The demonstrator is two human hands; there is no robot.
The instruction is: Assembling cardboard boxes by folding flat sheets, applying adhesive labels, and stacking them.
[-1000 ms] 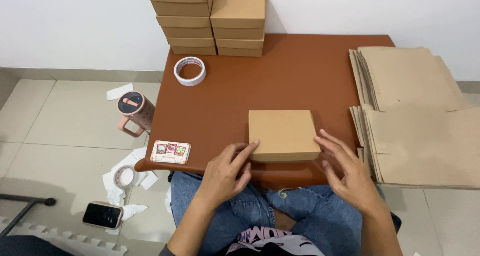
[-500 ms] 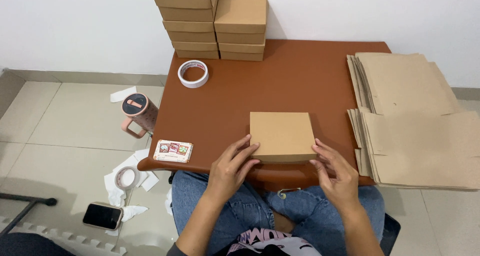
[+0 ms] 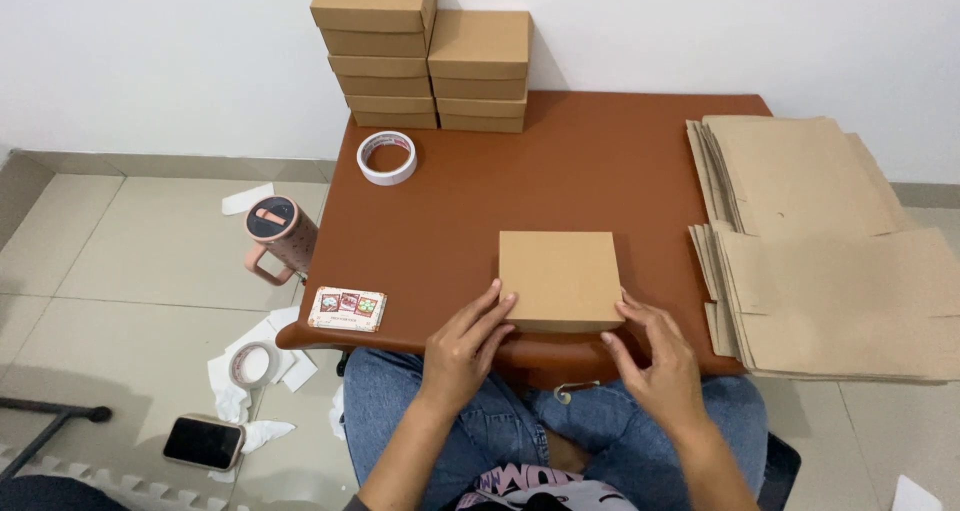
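A closed flat cardboard box (image 3: 560,276) lies near the front edge of the brown table (image 3: 560,171). My left hand (image 3: 462,349) rests at the box's front left corner, fingertips touching its side. My right hand (image 3: 655,361) sits at the front right corner, fingers touching the box's edge. Neither hand lifts the box; both press lightly against it.
Two stacks of closed cardboard boxes (image 3: 425,51) stand at the table's back. A white tape roll (image 3: 386,157) lies near them. Flat unfolded cardboard sheets (image 3: 820,241) pile at the right. A small card packet (image 3: 346,309) lies front left. On the floor: a pink mug (image 3: 280,236), another tape roll (image 3: 254,363), a phone (image 3: 204,442), paper scraps.
Both hands have drawn back a little toward the box's front corners. The box stays in place on the table.
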